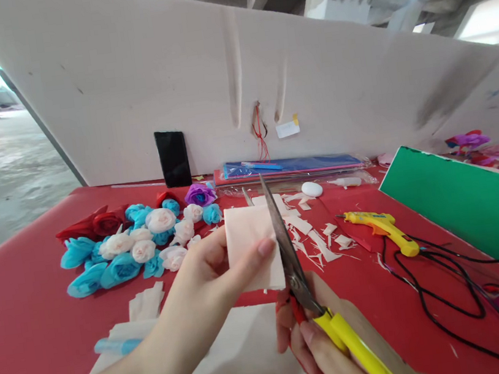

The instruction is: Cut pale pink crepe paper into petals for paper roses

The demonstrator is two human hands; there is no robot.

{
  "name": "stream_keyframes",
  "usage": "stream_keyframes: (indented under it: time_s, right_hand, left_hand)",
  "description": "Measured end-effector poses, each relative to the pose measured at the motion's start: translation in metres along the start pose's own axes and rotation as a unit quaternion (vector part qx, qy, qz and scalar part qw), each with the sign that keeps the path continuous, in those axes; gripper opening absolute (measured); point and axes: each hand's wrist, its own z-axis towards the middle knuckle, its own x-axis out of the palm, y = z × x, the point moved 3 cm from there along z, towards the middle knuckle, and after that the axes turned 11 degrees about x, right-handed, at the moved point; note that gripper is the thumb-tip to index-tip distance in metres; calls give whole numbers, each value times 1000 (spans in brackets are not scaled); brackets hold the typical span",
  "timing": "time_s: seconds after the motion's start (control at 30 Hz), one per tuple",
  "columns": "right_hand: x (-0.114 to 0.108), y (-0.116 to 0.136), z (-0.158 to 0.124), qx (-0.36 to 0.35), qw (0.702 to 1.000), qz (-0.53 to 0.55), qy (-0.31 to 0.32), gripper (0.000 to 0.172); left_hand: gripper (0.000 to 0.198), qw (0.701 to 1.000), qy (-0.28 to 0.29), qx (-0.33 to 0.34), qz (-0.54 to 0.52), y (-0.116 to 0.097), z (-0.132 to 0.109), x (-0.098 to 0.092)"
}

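Note:
A folded piece of pale crepe paper (247,230) is pinched in my left hand (225,277), the thumb lying across its front. My right hand (317,338) grips scissors (292,267) with yellow and red handles. The blades are apart: one passes in front of the paper along its right edge, and the other tip shows behind it. Pale paper scraps (316,236) lie on the table beyond the scissors. Below my hands is a large pale sheet (241,361), partly hidden by my left forearm.
Blue, white, red and purple paper flowers (140,239) cluster at the left on the red table (21,281). A yellow glue gun (383,230) with looping black cable and a green board (466,212) are at the right. A phone (174,159) leans against the white partition (145,71).

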Motion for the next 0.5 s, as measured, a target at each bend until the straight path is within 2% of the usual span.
stream_keyframes:
  time_s: [0.1, 0.23, 0.4, 0.5]
  right_hand:
    - [1, -4, -1, 14, 1000, -2, -7, 13]
    - [3, -10, 0, 18, 1000, 11, 4, 19]
    - [0, 3, -4, 23, 1000, 16, -6, 8]
    - [-2, 7, -6, -2, 1000, -9, -29, 20]
  left_hand:
    - [10, 1000, 0, -4, 0, -2, 0, 0]
    - [13, 1000, 8, 0, 11, -3, -1, 1]
    - [16, 1000, 3, 5, 28, -4, -3, 1]
    - [14, 999, 3, 3, 32, -6, -3, 0]
